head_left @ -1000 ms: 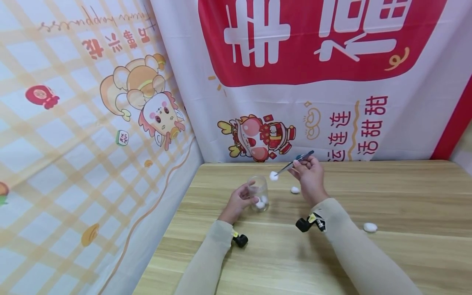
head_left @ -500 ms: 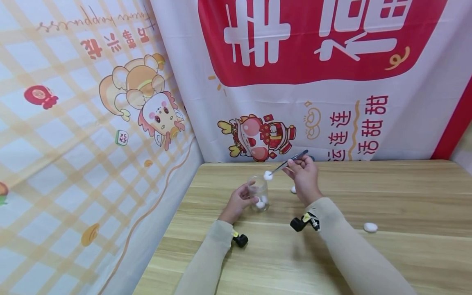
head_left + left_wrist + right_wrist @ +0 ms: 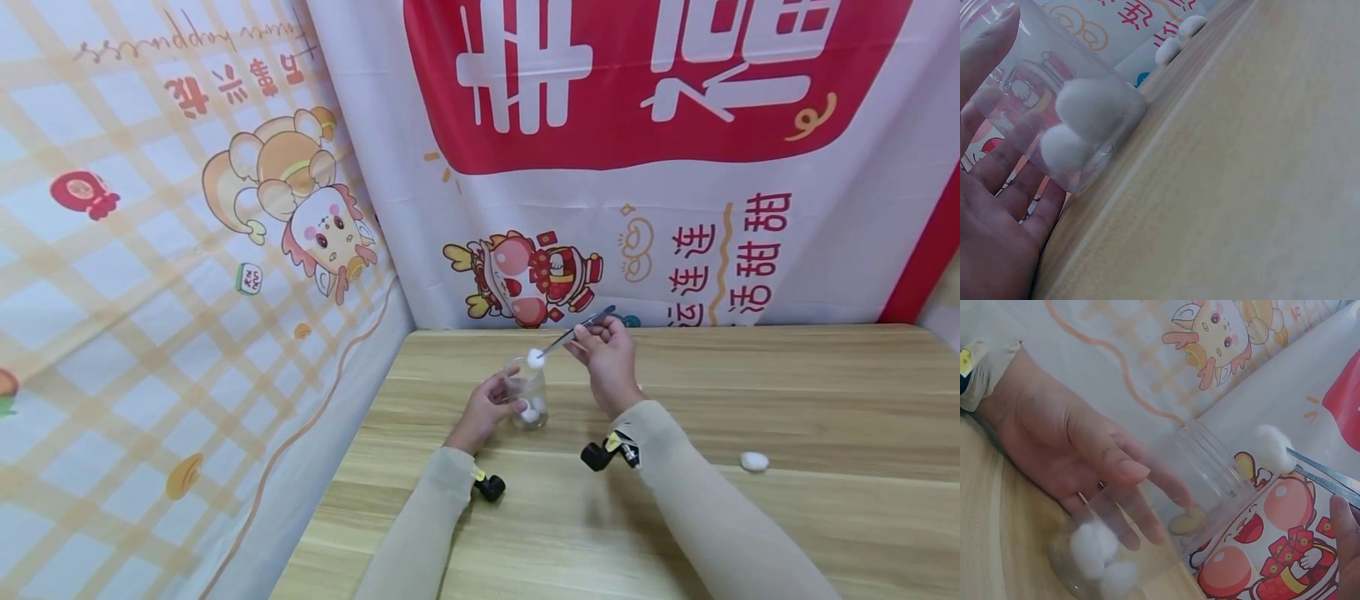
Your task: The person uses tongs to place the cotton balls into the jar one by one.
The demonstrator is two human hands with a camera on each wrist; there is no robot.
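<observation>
A clear plastic jar (image 3: 529, 398) stands on the wooden table (image 3: 675, 517) with two cotton balls (image 3: 1075, 128) at its bottom. My left hand (image 3: 483, 410) grips the jar from the left, fingers curled round its wall (image 3: 1116, 487). My right hand (image 3: 606, 358) pinches metal tweezers (image 3: 573, 329), whose tips hold a white cotton ball (image 3: 536, 358) just over the jar's mouth. In the right wrist view that cotton ball (image 3: 1272, 449) hangs beside the jar's rim (image 3: 1210, 450), with the tweezers (image 3: 1325, 475) reaching in from the right.
One loose cotton ball (image 3: 753, 461) lies on the table to the right. Two more cotton balls (image 3: 1179, 39) show at the far table edge in the left wrist view. Printed cloth banners (image 3: 600, 167) wall the table at the back and left.
My right hand has carried the tweezers and cotton ball leftward, from beside the jar to above its mouth. The left hand and jar have stayed put.
</observation>
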